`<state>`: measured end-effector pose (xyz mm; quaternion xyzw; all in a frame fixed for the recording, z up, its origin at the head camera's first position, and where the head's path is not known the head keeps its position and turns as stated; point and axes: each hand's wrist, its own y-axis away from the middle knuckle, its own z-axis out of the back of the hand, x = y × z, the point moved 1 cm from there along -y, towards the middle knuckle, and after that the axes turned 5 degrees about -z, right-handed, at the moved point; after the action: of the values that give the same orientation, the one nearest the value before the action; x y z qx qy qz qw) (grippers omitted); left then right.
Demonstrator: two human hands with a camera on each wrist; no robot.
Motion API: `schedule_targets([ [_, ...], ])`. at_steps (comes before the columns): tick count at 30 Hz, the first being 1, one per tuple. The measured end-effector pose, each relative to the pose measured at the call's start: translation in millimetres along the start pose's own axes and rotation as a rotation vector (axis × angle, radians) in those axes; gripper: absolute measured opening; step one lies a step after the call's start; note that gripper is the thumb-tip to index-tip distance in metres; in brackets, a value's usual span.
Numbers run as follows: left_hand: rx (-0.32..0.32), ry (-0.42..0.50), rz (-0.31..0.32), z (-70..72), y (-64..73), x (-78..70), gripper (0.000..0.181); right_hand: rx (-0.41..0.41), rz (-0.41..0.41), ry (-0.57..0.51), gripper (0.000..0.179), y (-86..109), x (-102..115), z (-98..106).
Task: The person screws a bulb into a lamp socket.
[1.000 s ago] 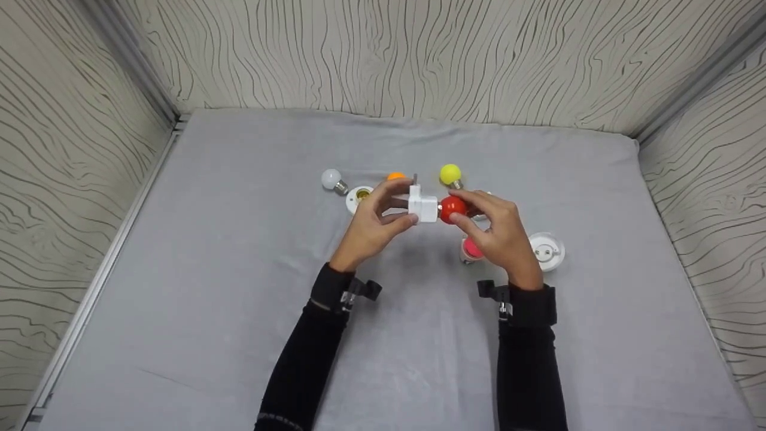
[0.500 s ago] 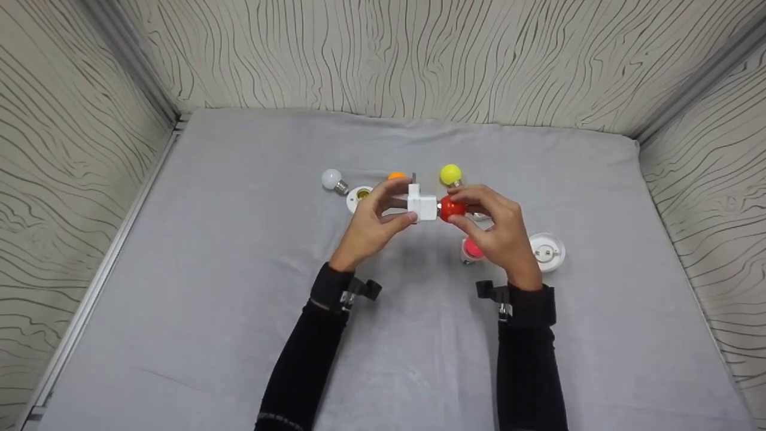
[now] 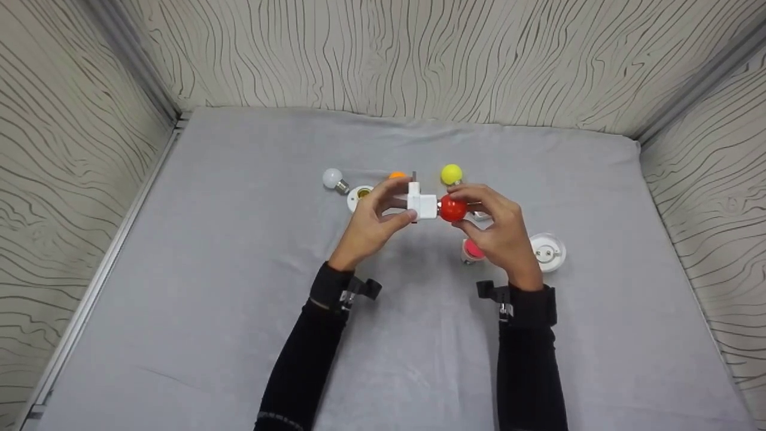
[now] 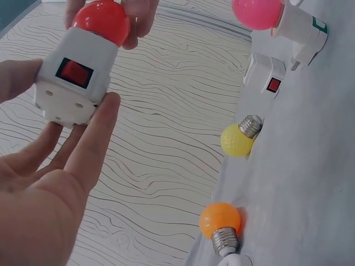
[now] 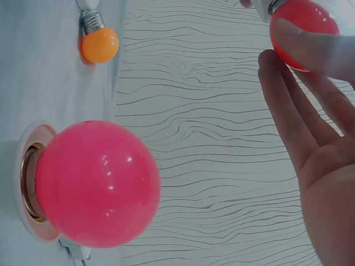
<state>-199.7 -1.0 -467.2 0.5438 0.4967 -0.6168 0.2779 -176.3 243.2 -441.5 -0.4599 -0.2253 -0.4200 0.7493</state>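
Above the table, my left hand [image 3: 371,226] grips a white plug-in bulb socket [image 3: 426,207] between thumb and fingers. Its red rocker switch [image 4: 74,72] faces the left wrist camera, and metal prongs point away from me in the head view. At the socket's right end is a red light bulb [image 3: 453,209], its screw base partly visible at the mouth. Fingers and thumb of my right hand [image 3: 501,230] pinch the red bulb's globe from the right. In the right wrist view the thumb lies across the red bulb [image 5: 310,25].
On the grey cloth [image 3: 239,287] lie a white bulb [image 3: 332,178], a yellow bulb [image 3: 451,174] and an orange bulb [image 4: 220,220]. A round lamp holder [image 3: 359,197], a pink bulb [image 5: 100,183] in a socket, another switched socket [image 4: 263,75] and a white round base [image 3: 548,252] lie nearby.
My right thumb has slid from the front of the red bulb down to its lower edge. The socket has risen slightly in the head view; my left hand keeps its grip.
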Motion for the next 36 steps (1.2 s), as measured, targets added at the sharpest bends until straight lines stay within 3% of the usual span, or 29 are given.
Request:
schedule_targets([
  [21, -0.001, 0.004, -0.019, -0.2, -0.4, -1.5, 0.058, 0.032, -0.036, 0.067, 0.058, 3.6, -2.1, 5.0],
  [36, -0.013, -0.004, -0.048, -1.7, 0.3, -1.6, 0.06, 0.031, -0.092, 0.08, 0.046, 4.2, -0.5, 4.6],
])
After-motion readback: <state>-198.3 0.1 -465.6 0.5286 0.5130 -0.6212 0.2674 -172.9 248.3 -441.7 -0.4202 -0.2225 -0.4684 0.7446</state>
